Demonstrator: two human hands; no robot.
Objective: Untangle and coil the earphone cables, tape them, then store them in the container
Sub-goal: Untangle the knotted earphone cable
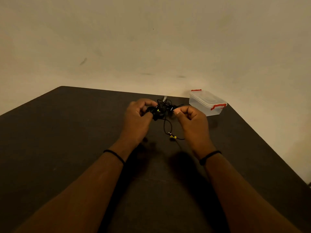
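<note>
A person's 2 bare forearms reach forward over a dark bench (67, 132), seen from a camera worn on the head. Between the hands, above the bench top, hangs a tangle of black earphone cables (164, 107) with small yellow-green accents.

The left hand (137, 118) sits just left of the tangle; its fingers are curled and its grip closes around the dark bundle at the tangle's left side. The right hand (191, 121) sits just right of the tangle, fingers curled inward, thumb and forefinger pinching a strand that leads out of the knot. Both grips are tight on cable — neither hand is spread.

From the underside of the tangle a loop of cable drops toward the bench, ending in a small plug (172, 136) with yellow marking, below the tangle and near the right wrist. Whether the plug touches the bench is unclear in the dim light.

Beyond the tangle and to its right, near the far right corner of the bench, stands a clear plastic container (206, 105) with its lid on and 2 red latches. It is apart from both hands. Just behind the tangle a small pale object (165, 98) pokes up; it is too blurred to identify.

Each wrist wears a thin black band (116, 155). A plain beige wall (151, 39) rises behind the bench.
</note>
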